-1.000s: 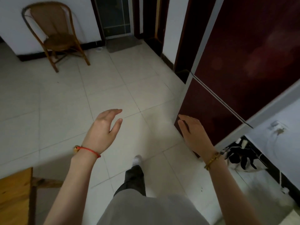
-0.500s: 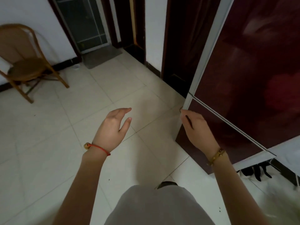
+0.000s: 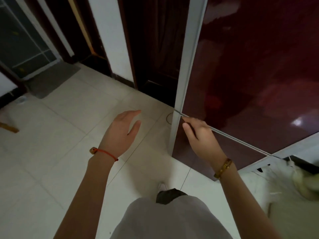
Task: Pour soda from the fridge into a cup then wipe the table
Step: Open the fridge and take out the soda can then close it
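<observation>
**Fridge front closes off the right; floor open at left and centre**

The dark red fridge (image 3: 250, 75) fills the upper right of the frame, its grey edge strip beside the right hand (image 3: 200, 135). Bare floor tiles (image 3: 57, 138) lie under the left hand (image 3: 122, 133). A grey mat (image 3: 51, 80) lies upper left; a dark doorway (image 3: 155, 49) stands at top centre

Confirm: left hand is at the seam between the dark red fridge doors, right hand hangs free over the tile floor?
Sides are swapped. In the head view the right hand is at the fridge door seam; the left hand hangs free over the tile floor.
</observation>
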The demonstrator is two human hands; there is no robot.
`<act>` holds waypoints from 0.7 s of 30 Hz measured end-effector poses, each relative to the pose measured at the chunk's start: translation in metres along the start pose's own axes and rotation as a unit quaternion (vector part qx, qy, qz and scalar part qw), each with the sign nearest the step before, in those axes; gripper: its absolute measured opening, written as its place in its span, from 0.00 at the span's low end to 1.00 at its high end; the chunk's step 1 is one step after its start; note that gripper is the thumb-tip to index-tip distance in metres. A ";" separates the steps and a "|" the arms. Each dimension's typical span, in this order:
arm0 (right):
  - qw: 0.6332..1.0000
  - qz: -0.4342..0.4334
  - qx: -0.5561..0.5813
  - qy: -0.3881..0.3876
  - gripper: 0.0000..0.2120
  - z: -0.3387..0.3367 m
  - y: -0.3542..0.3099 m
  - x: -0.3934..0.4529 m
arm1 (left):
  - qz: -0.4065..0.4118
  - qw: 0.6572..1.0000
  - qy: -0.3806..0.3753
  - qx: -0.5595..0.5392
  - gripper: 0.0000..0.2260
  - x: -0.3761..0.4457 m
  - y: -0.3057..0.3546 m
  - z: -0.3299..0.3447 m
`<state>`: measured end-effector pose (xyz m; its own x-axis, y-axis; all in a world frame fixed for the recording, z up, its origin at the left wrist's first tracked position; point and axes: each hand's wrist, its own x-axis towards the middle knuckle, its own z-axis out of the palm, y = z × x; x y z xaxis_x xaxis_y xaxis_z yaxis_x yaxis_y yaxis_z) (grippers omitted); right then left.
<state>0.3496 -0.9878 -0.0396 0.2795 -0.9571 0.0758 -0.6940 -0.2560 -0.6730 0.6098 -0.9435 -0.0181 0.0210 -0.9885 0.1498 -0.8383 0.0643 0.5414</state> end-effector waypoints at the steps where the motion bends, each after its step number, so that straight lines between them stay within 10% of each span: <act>1: 1.000 0.004 0.000 0.010 0.15 -0.002 -0.001 0.007 | 0.011 1.000 -0.006 -0.004 0.19 0.014 -0.002 0.001; 21: 0.971 0.172 -0.053 0.156 0.22 0.021 -0.032 0.083 | 0.186 0.972 -0.124 -0.067 0.22 0.201 -0.031 0.000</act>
<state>0.4091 -1.0562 -0.0272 -0.1851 -0.9786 0.0902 -0.7799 0.0905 -0.6193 0.6402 -1.1448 -0.0053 -0.4174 -0.8944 0.1605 -0.6834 0.4254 0.5933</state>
